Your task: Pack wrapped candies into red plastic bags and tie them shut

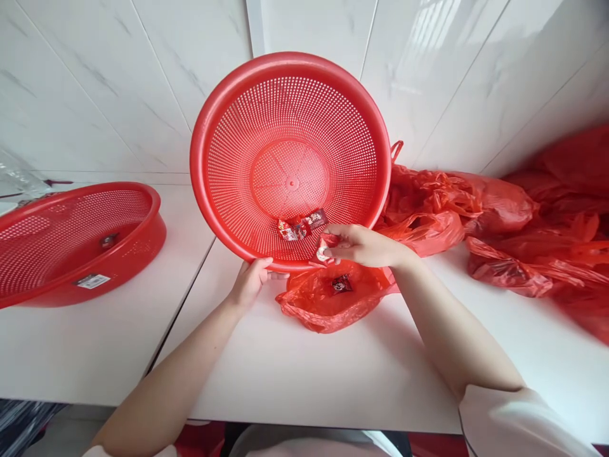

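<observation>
A round red perforated basket [290,82] stands tilted up on its lower rim, its inside facing me. My left hand [251,279] grips that lower rim and holds the basket up. My right hand [364,244] reaches over the rim with its fingers pinched on a small red-and-white wrapped candy [325,247]. Two more wrapped candies [302,225] lie inside the basket near the bottom edge. Just below the rim an open red plastic bag [316,304] lies on the white table with one dark red candy [341,284] in it.
A second red perforated basket [137,244] lies flat at the left with a small dark candy [108,240] inside. Crumpled red plastic bags [504,222] pile up at the right against the white tiled wall. A seam [183,308] runs between two white tabletops.
</observation>
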The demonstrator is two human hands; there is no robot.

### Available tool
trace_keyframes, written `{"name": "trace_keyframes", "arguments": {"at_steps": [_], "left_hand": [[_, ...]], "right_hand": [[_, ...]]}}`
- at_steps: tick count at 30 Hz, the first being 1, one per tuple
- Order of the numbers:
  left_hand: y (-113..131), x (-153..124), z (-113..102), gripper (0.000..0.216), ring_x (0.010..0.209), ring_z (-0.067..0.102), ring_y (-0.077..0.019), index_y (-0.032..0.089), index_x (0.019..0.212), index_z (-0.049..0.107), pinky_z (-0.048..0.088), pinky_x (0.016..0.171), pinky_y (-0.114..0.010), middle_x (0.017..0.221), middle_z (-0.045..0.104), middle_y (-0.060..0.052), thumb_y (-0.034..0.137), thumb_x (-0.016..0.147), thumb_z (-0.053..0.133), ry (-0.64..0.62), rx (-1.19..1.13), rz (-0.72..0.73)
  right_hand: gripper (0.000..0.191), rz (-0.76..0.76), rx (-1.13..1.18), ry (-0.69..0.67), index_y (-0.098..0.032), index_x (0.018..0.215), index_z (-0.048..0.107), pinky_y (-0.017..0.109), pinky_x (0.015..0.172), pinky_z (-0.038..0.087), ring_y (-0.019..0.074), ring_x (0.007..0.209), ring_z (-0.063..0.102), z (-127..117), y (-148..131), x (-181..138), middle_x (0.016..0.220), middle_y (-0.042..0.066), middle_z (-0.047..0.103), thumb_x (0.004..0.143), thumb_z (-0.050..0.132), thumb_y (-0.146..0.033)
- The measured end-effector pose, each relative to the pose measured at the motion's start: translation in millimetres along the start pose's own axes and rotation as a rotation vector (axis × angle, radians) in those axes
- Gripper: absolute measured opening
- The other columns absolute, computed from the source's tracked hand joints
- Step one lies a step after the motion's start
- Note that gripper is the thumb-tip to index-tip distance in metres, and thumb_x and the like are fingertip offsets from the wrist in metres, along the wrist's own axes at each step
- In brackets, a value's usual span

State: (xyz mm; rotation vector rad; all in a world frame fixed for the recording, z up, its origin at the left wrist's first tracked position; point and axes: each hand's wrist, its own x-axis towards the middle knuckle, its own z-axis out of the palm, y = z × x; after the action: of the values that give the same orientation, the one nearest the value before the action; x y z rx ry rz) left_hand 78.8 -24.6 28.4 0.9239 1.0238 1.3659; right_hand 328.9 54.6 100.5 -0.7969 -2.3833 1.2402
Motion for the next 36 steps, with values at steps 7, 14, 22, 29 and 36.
{"name": "trace_keyframes", "arguments": {"at_steps": [7,14,22,29,36], "left_hand": [[1.1,-0.9,2.0,0.025,0.093,0.068,-0.0292,0.009,0.091,0.068,0.059,0.068,-0.038,0.090,0.073,-0.013,0.029,0.079,0.060,-0.019,0.040,0.017],[-4.6,-1.0,-1.9,0.027,0.093,0.069,-0.0290,0.013,0.098,0.068,0.059,0.068,-0.037,0.099,0.073,-0.010,0.029,0.077,0.064,0.003,0.052,0.037],[-9.5,-11.0,1.6,0.020,0.101,0.066,-0.0302,0.013,0.095,0.069,0.062,0.072,-0.040,0.111,0.069,-0.011,0.026,0.080,0.064,-0.126,0.062,-0.038],[-7.3,-13.5,5.6,0.018,0.097,0.067,-0.0296,0.013,0.089,0.069,0.062,0.071,-0.041,0.103,0.071,-0.011,0.027,0.078,0.066,-0.121,0.074,-0.059],[-6.8,-9.9,4.4,0.021,0.099,0.066,-0.0298,0.013,0.095,0.069,0.062,0.070,-0.041,0.111,0.069,-0.010,0.026,0.079,0.064,-0.091,0.066,-0.051]], "right_hand": [[0.012,0.148,-0.097,-0.461,-0.019,0.083,0.069,0.023,0.057,0.050,0.0148,0.062,0.066,5.3,-4.1,-4.7,0.077,0.003,0.073,0.083,0.059,-0.027],[0.020,-0.131,-0.397,0.152,-0.020,0.096,0.066,0.028,0.073,0.048,0.0155,0.075,0.064,12.2,-1.9,5.1,0.088,0.004,0.071,0.092,0.047,-0.022],[0.068,-0.162,-0.625,0.353,-0.016,0.148,0.029,0.046,0.102,0.038,0.0299,0.123,0.050,30.9,26.8,28.1,0.136,0.017,0.052,0.087,0.059,-0.027],[0.041,-0.130,-0.662,0.299,-0.018,0.116,0.057,0.039,0.090,0.041,0.0272,0.102,0.059,31.9,23.7,29.0,0.106,0.010,0.064,0.078,0.070,-0.029],[0.026,-0.196,-0.644,0.356,-0.020,0.103,0.055,0.050,0.114,0.021,0.0217,0.087,0.066,35.8,29.6,32.1,0.091,0.002,0.070,0.078,0.064,-0.019]]}}
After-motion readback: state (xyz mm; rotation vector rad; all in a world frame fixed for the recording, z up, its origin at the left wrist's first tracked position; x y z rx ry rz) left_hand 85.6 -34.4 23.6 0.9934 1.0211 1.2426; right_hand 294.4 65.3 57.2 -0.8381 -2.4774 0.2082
